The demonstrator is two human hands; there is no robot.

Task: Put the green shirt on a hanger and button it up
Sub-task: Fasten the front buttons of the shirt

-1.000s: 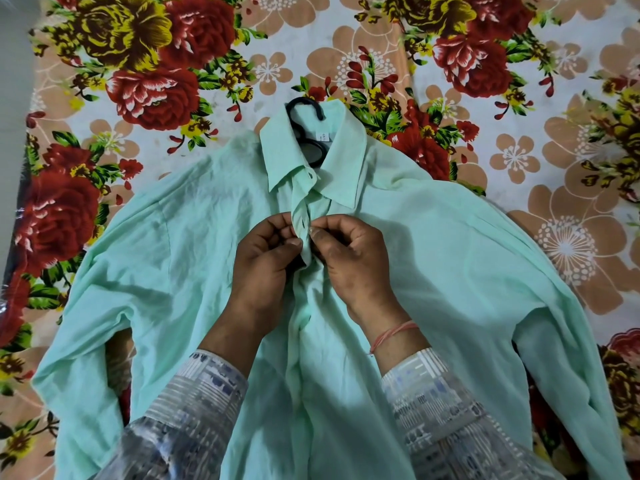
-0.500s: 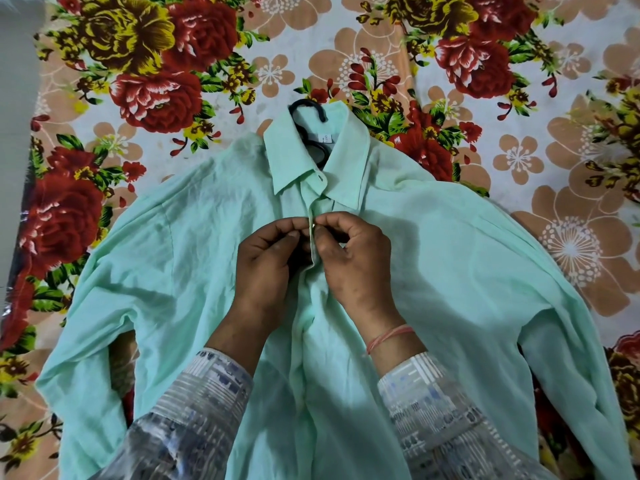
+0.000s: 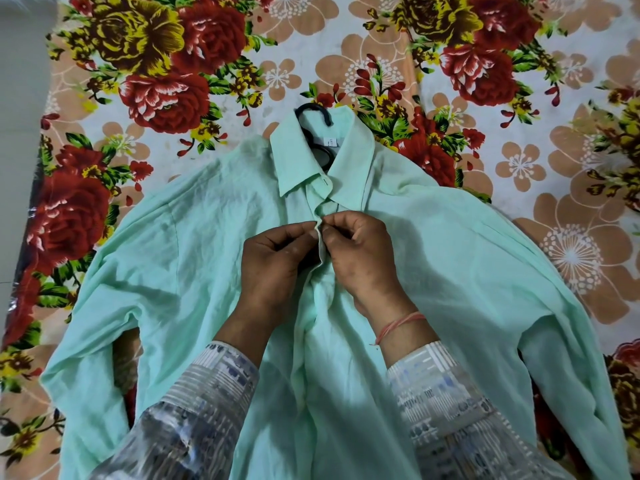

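Note:
A pale green shirt (image 3: 194,258) lies flat, front up, with its sleeves spread to both sides. A black hanger (image 3: 313,112) sits inside it; only the hook and a bit of the neck show above the collar. My left hand (image 3: 273,268) pinches the left edge of the front placket just below the collar. My right hand (image 3: 363,254) pinches the other edge against it at the same spot. The button between my fingertips is hidden. The collar band is open at the top.
The shirt lies on a bed sheet (image 3: 519,150) printed with large red, yellow and tan flowers. A grey floor strip (image 3: 17,133) runs along the left edge. My patterned sleeves cover the shirt's lower front.
Both hands have crept a little up the placket toward the collar, still pinching it. The collar now lies flatter and more closed.

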